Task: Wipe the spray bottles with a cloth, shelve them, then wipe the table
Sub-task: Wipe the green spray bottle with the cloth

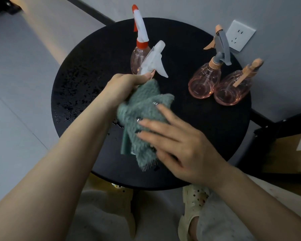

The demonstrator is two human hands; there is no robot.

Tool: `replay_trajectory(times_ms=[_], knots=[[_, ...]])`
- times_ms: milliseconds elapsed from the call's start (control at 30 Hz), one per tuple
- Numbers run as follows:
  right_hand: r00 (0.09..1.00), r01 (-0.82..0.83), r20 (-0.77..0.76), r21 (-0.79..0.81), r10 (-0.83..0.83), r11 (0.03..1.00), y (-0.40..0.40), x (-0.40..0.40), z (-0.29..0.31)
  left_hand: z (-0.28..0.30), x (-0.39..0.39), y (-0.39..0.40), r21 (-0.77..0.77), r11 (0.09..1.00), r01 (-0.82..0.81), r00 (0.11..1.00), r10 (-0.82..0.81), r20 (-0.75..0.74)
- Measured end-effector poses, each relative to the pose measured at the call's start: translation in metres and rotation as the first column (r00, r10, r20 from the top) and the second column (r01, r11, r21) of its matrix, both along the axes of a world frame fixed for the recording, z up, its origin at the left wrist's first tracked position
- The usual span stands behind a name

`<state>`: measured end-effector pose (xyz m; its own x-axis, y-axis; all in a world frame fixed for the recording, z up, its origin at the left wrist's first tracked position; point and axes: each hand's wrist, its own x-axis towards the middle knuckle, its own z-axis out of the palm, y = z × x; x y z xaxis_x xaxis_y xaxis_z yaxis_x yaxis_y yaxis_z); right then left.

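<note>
Left hand (pixel 123 84) round white-topped bottle (pixel 155 58) — cloth-wrapped (pixel 142 115) — above table's (pixel 73 87) open middle

I see a white wall socket (pixel 241 35) on the grey wall (pixel 198 11), up on the right. The floor (pixel 16 75) on my left has big pale tiles. A cardboard box (pixel 288 152) sits low on my right. Down below are my cream shoes with holes (pixel 195 202) and my light trousers (pixel 97 214).
</note>
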<state>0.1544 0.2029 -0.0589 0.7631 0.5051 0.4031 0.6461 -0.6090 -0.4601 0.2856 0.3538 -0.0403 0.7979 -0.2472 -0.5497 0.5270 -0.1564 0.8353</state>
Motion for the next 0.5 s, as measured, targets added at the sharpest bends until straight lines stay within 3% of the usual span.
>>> replay_trajectory(times_ms=[100,200,367,500], knots=[[0.989,-0.105,0.089,-0.176,0.122,0.979,0.001,-0.003,-0.001,-0.004,-0.001,-0.001,0.022,0.999,0.029,0.999,-0.028,-0.019],[0.989,-0.103,0.080,-0.197,0.121,0.975,-0.002,0.000,-0.003,-0.004,-0.002,-0.005,0.021,0.999,0.047,0.999,-0.047,-0.010],[0.978,0.122,-0.181,0.087,-0.105,0.989,-0.008,0.008,-0.006,-0.002,-0.005,-0.007,-0.030,0.993,0.113,0.993,-0.114,-0.042],[0.912,0.303,-0.360,0.266,-0.197,0.915,-0.006,0.009,-0.006,-0.001,-0.009,-0.010,0.077,0.991,0.111,0.993,-0.113,0.031]])
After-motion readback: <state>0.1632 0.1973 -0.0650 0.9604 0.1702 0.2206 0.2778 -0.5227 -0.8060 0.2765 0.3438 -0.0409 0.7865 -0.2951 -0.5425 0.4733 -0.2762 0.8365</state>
